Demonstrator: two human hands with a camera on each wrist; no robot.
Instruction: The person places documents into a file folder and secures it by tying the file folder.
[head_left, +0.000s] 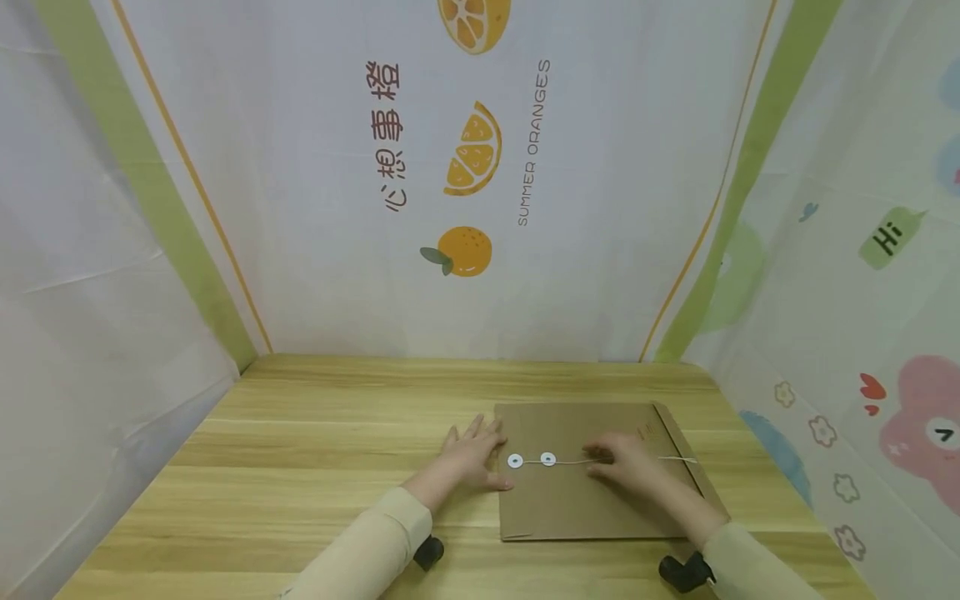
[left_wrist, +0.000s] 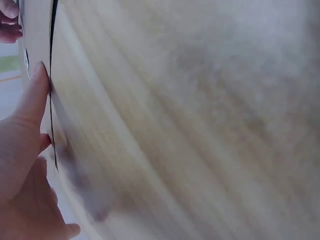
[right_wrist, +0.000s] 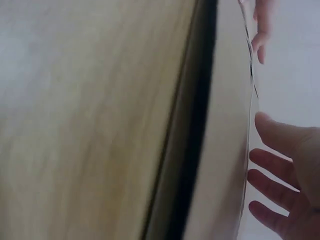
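A brown kraft document envelope [head_left: 570, 508] lies flat on the wooden table. Two white button discs, the left one [head_left: 515, 461] near the edge and the right one [head_left: 547, 459] further in, have a thin string [head_left: 573, 462] running from them across to the envelope's right side. My left hand [head_left: 472, 457] rests at the left edge with fingers spread, its thumb on the envelope. Over the middle of the envelope is my right hand [head_left: 633, 467], above the string. In the right wrist view its thumb and fingers [right_wrist: 272, 190] are apart and loosely bent, with nothing seen between them.
The wooden table [head_left: 315, 467] extends left of the envelope. A white curtain with printed oranges [head_left: 465, 252] hangs behind it, and another printed cloth [head_left: 847, 333] hangs on the right. Black wrist devices [head_left: 684, 573] sit by both cuffs.
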